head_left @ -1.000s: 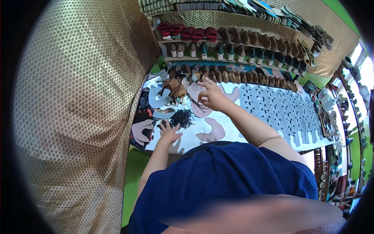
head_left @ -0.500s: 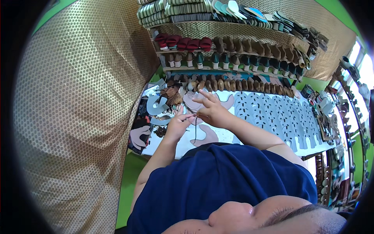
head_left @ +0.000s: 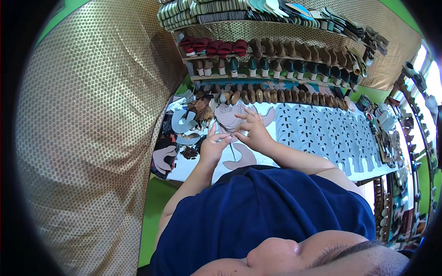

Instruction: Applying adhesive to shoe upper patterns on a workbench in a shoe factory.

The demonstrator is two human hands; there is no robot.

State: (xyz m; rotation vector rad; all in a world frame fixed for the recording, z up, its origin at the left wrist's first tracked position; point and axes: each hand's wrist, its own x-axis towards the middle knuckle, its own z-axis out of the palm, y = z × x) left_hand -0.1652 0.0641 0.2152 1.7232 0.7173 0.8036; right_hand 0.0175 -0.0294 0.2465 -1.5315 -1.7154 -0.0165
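Above the near part of the white table, my two hands meet at the fingertips. A thin dark strip [head_left: 233,151] hangs down from between them. My left hand [head_left: 213,148] pinches it between thumb and forefinger. My right hand [head_left: 256,134] is closed in a pinch at the same spot, its other fingers raised and spread; the small bit between its fingertips is partly hidden. Just below lies a curved pinkish-beige cut piece [head_left: 244,158]. Behind my hands is a pile of similar curved pieces [head_left: 224,118].
Rows of grey cut pieces [head_left: 317,138] with small dark strips on them cover the table's right side. Brown scraps [head_left: 200,112] and grey curved pieces [head_left: 183,123] lie left. Wooden-looking shoe forms [head_left: 276,95] line the back, below shelves of shoes [head_left: 301,50]. A patterned gold curtain [head_left: 92,138] hangs left.
Both hands stay close together at nearly the same place. My right hand's fingers have come down a little, and less of the dark strip hangs below the pinch.
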